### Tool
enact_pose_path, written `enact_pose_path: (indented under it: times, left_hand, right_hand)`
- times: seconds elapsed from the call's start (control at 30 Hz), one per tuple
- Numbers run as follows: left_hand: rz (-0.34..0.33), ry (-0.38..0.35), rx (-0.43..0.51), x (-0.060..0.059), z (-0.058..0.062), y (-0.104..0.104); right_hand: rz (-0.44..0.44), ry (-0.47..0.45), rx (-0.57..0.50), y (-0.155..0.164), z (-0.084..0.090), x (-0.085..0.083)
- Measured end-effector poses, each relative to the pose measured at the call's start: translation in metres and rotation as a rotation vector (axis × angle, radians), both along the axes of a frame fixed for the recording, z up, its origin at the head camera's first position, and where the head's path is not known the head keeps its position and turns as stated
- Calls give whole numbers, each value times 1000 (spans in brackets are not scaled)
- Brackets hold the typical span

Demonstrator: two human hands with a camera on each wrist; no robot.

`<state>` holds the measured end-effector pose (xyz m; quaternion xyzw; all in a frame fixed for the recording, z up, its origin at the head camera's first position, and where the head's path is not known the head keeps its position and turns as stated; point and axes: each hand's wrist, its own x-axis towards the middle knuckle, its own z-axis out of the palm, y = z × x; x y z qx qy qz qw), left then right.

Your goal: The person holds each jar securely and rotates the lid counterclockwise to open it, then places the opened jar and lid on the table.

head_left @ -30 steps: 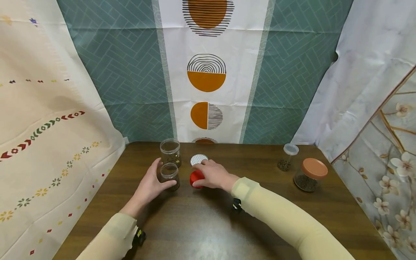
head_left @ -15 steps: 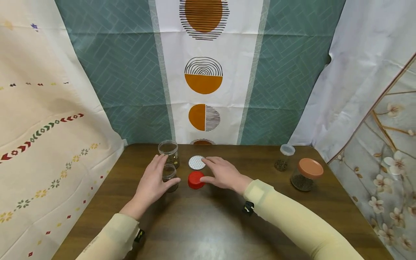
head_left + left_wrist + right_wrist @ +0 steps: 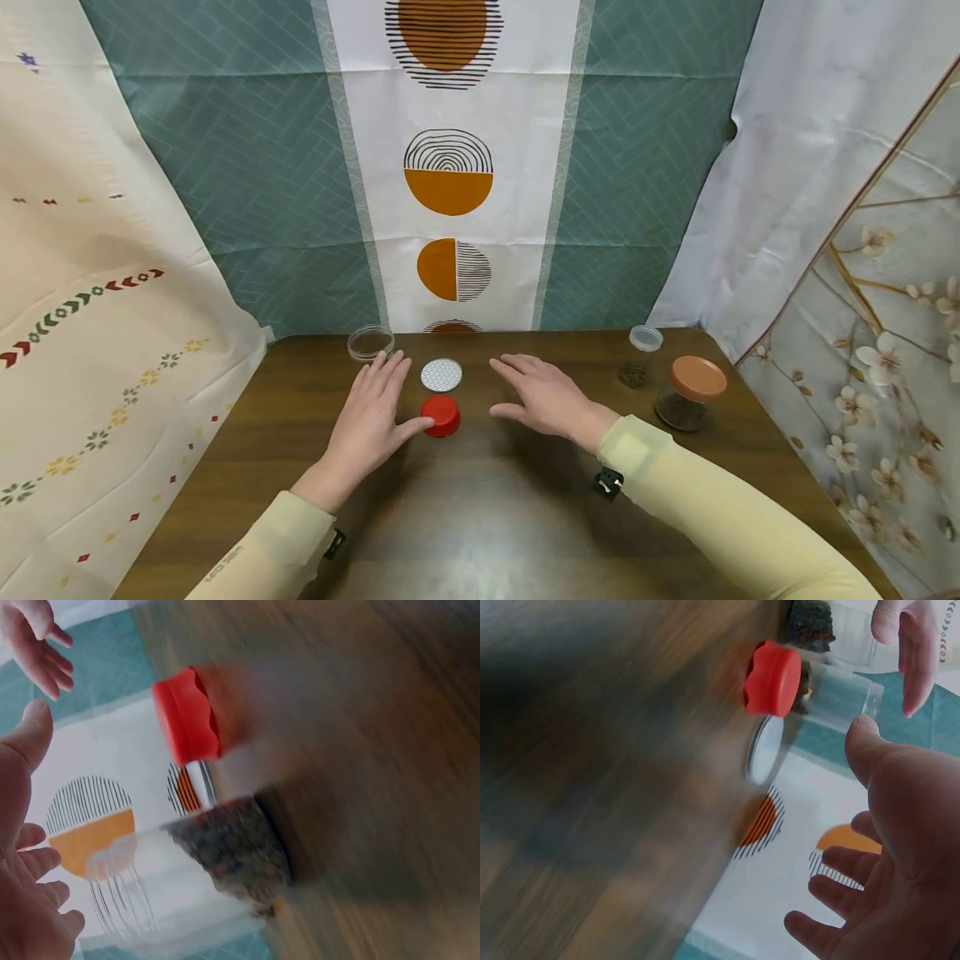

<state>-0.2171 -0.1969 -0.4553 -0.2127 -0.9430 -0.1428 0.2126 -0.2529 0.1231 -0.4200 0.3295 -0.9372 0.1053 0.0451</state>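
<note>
While both hands are hovering low over the wooden surface (image 3: 480, 517), nothing is being held:

L hand (image 3: 372, 419): fingers lying straight and spread, gripping nothing; thumb tip touching or nearly touching the red lid (image 3: 441, 414). Palm is covering a small open jar (image 3: 217, 859) w/ dark grains, which the head view is hiding but the left wrist view is showing right beside the palm.

R hand (image 3: 542, 397): fingers loose and apart, holding nothing, floating just right of the red lid, not touching it.

Red lid: sitting on the surface between the two hands, near the L thumb.

White lid (image 3: 441, 374): lying flat just behind the red lid, between the fingertips of both hands.

2nd open jar (image 3: 371, 342): standing behind the L fingertips, no lid on.

Far right: small clear-capped jar (image 3: 640, 356) and a bigger jar w/ orange lid (image 3: 690, 393), well apart from the hands.

Risk 1: L hand is sitting so close to the uncapped grain jar that a careless sweep could be tipping it, spilling grains.

Risk 2: red and white lids are lying almost touching; a hasty grab could be picking the wrong one, or nudging one away.

Risk 3: wrist views are blurring, so exact contact pts are hard to tell.
</note>
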Motion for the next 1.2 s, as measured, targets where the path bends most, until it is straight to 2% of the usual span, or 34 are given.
enact_pose_path:
  times: [0.53, 0.77, 1.2]
  left_hand:
    - [-60, -40, -40, -9, 4, 45]
    - [-114, -51, -37, -15, 7, 69]
    - [-143, -104, -26, -25, 0, 101]
  right_hand:
    - [-82, 49, -4, 61, -1, 6]
    - [-112, 80, -3, 84, 2, 7]
    - [-183, 91, 36, 117, 10, 3]
